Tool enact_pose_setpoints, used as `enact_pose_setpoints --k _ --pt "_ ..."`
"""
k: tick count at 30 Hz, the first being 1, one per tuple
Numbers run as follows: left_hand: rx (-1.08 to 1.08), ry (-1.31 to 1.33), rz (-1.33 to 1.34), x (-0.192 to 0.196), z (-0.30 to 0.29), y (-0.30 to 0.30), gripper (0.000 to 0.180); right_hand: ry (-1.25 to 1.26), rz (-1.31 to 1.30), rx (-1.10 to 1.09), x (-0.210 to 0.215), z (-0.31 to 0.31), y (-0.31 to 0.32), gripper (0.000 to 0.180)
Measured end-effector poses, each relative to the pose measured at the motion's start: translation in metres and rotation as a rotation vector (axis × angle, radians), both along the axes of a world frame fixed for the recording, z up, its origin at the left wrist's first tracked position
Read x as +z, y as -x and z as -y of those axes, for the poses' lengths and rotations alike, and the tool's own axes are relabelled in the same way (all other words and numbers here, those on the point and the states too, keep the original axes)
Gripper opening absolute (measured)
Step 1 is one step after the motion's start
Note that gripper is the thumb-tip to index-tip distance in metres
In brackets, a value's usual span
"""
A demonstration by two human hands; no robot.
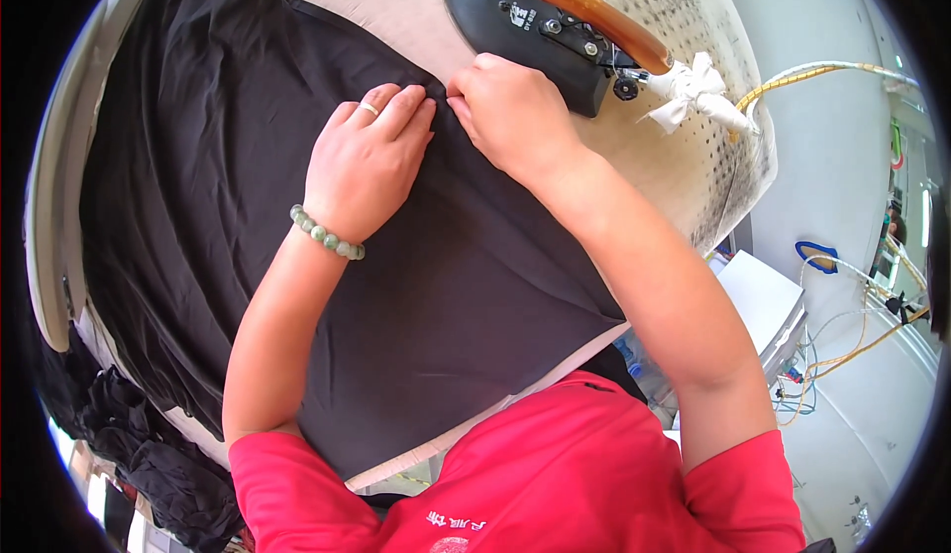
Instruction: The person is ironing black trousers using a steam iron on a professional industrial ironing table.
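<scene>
Black fabric covers most of the pale ironing table, creased on the left and smoother near me. My left hand lies on it near its far right edge, with a ring and a green bead bracelet on that arm. The fingers are bent together, their tips at the fabric's edge. Beside it, my right hand is closed in a pinch on that same edge, its fingertips partly hidden. Just beyond the right hand rests a dark iron with a wooden handle.
White cloth is tied round the iron's rear, where a yellow and white hose leads off right. Scorch marks spot the ironing table's cover. More black cloth hangs at lower left. White papers and loose cables lie at right.
</scene>
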State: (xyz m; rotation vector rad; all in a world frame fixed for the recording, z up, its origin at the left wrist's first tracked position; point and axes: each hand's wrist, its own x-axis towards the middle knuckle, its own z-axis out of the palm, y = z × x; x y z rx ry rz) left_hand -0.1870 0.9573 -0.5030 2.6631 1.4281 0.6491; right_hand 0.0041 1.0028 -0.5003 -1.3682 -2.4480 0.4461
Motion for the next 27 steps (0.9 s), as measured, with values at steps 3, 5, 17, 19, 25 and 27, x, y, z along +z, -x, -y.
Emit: enact_pose_setpoints --k 3,5,17,19,25,27 --pt "0.037 0.05 0.146 0.002 -0.011 -0.002 0.023 0.024 0.042 0.01 0.001 -0.002 0.003 0.01" --pt "0.08 0.08 0.249 0.001 -0.021 -0.005 0.023 0.072 0.068 -0.021 0.001 -0.001 0.003 0.01" --pt "0.151 0.421 0.309 0.0 -0.045 -0.001 0.008 0.091 -0.127 -0.211 -0.007 0.015 0.003 0.009" --pt "0.164 0.428 0.332 0.001 -0.043 -0.003 0.008 0.1 -0.153 -0.246 -0.01 0.017 0.003 0.009" --pt "0.111 0.481 0.258 0.007 -0.046 -0.01 0.014 0.04 -0.252 -0.247 -0.015 0.022 0.001 0.01" --pt "0.109 0.518 0.216 0.007 -0.048 -0.011 0.015 0.044 -0.267 -0.262 -0.015 0.022 0.0 0.009"
